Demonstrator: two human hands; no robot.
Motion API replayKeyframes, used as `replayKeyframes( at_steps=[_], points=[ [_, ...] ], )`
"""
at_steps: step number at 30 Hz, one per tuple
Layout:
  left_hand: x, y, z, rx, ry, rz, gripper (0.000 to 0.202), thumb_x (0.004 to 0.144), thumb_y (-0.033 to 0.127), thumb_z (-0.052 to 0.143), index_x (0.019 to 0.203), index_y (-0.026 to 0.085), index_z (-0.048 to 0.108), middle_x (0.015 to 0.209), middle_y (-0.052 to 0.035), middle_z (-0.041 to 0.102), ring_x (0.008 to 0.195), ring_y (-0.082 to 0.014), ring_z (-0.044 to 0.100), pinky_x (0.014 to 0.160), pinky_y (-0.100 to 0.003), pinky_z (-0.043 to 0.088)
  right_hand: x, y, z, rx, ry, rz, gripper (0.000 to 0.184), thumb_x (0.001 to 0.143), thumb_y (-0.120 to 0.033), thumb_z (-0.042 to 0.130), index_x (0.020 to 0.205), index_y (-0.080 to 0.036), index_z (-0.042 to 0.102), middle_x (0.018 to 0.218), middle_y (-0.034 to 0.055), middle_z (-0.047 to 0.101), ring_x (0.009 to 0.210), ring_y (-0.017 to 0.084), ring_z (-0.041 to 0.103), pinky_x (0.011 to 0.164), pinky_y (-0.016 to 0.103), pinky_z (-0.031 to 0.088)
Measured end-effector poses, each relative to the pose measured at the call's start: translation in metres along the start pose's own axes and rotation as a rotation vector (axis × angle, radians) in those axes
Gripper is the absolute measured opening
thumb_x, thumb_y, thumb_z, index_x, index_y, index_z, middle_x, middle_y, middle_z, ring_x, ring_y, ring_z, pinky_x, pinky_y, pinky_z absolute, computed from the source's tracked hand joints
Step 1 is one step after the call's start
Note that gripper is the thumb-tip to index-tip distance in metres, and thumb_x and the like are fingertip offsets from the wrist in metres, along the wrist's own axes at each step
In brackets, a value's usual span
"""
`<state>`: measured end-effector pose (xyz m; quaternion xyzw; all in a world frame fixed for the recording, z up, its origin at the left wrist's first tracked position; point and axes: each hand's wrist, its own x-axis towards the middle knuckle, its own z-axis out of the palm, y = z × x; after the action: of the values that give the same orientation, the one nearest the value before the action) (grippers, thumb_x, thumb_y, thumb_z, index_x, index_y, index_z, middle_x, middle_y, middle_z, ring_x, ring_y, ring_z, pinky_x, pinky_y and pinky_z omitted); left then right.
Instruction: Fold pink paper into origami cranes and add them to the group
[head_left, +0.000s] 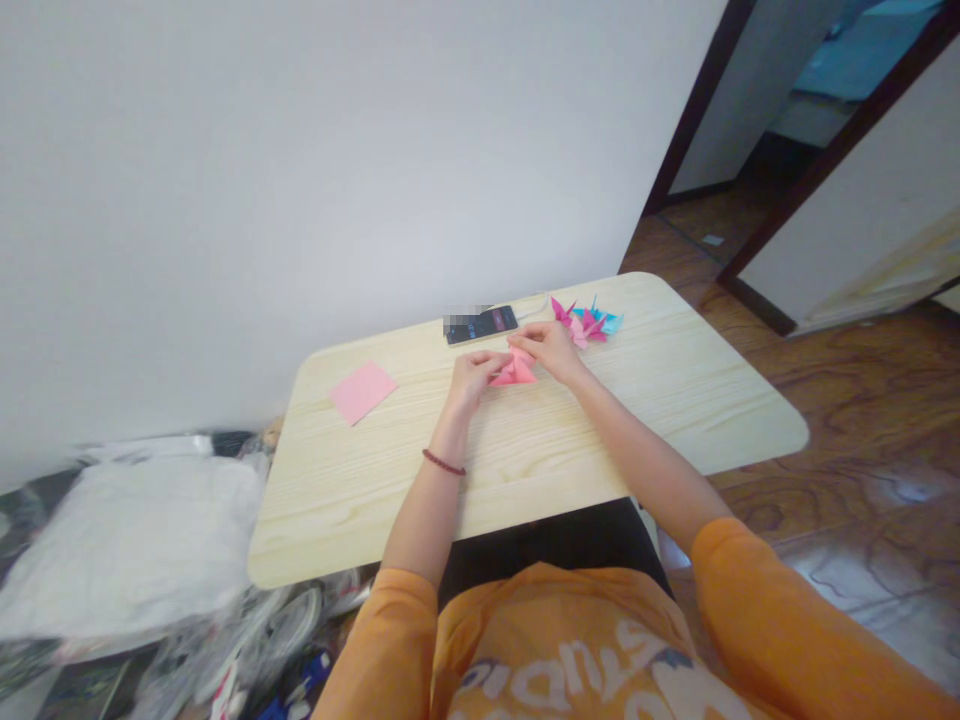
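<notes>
The person at the pale wooden bench (pixel 525 470) is holding a folded pink paper (pixel 516 371) between both hands, the paper sitting right between the two grips. The left grip (pixel 469 385) is closed on its left end, while the right grip (pixel 547 350) is closed on its upper part, fingertips bearing down on the folds. A dark red beaded bracelet (pixel 443 461) is circling the left wrist, and orange sleeves (pixel 780 610) are covering the upper arms. Beyond the hands, a black smartphone (pixel 481 325) is lying near the wall, and a cluster of pink and blue origami cranes (pixel 587 322) is sitting just past the right grip. A square pink paper sheet (pixel 363 393) is lying flat on the left, well apart from both.
</notes>
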<state>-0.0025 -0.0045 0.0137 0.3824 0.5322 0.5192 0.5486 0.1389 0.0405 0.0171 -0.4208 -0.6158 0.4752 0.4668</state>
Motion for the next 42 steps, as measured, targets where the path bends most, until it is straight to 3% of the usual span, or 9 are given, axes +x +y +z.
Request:
replayKeyframes(
  at_steps=[8, 12, 17, 27, 37, 42],
  points=[
    [0.000, -0.002, -0.001, 0.024, -0.020, 0.010, 0.018, 0.055, 0.030, 0.077, 0.059, 0.015, 0.069, 0.063, -0.0040, 0.066, 0.060, -0.0130, 0.057, 0.064, -0.028, 0.043, -0.001, -0.004, -0.003, -0.022, -0.049, -0.011, 0.036, 0.065, -0.050, 0.069, 0.059, -0.015, 0.064, 0.050, -0.0016, 0.053, 0.049, 0.009, 0.040, 0.046, 0.024, 0.028],
    [0.001, -0.003, -0.003, 0.004, -0.002, 0.008, 0.019, 0.054, 0.029, 0.078, 0.060, 0.014, 0.070, 0.063, -0.0048, 0.067, 0.059, -0.0121, 0.057, 0.062, -0.026, 0.043, -0.003, -0.010, -0.004, -0.004, -0.082, 0.004, 0.036, 0.065, -0.050, 0.069, 0.059, -0.015, 0.066, 0.049, -0.0018, 0.052, 0.048, 0.009, 0.041, 0.047, 0.024, 0.029],
    [0.001, -0.002, -0.002, -0.003, -0.001, 0.005, 0.022, 0.051, 0.031, 0.080, 0.058, 0.014, 0.069, 0.062, -0.0043, 0.067, 0.057, -0.0116, 0.056, 0.060, -0.026, 0.043, -0.001, -0.003, -0.004, -0.005, -0.079, -0.001, 0.028, 0.060, -0.043, 0.073, 0.064, -0.016, 0.066, 0.061, 0.0016, 0.063, 0.058, 0.013, 0.052, 0.054, 0.026, 0.038],
    [0.003, -0.002, -0.003, 0.023, 0.036, -0.076, 0.016, 0.053, 0.027, 0.077, 0.061, 0.015, 0.070, 0.066, -0.0049, 0.068, 0.063, -0.0138, 0.058, 0.061, -0.026, 0.043, 0.004, 0.004, -0.003, -0.124, 0.076, -0.144, 0.020, 0.071, -0.034, 0.066, 0.061, -0.016, 0.062, 0.060, 0.0016, 0.061, 0.058, 0.013, 0.052, 0.058, 0.027, 0.040],
    [0.005, -0.005, 0.004, -0.164, 0.125, -0.074, 0.014, 0.062, 0.023, 0.070, 0.073, 0.014, 0.069, 0.072, -0.0023, 0.067, 0.064, -0.0119, 0.059, 0.064, -0.024, 0.045, -0.002, 0.008, 0.004, -0.209, 0.250, -0.389, 0.018, 0.078, -0.031, 0.065, 0.066, -0.018, 0.064, 0.066, 0.0011, 0.062, 0.061, 0.013, 0.054, 0.058, 0.026, 0.043],
    [0.003, -0.001, 0.007, -0.251, 0.130, -0.081, 0.022, 0.062, 0.021, 0.074, 0.080, 0.014, 0.065, 0.072, -0.0025, 0.067, 0.065, -0.0124, 0.061, 0.067, -0.026, 0.048, -0.005, 0.009, 0.004, -0.230, 0.342, -0.423, 0.018, 0.081, -0.033, 0.064, 0.070, -0.019, 0.067, 0.070, 0.0018, 0.064, 0.066, 0.015, 0.058, 0.064, 0.029, 0.049]
  ],
)
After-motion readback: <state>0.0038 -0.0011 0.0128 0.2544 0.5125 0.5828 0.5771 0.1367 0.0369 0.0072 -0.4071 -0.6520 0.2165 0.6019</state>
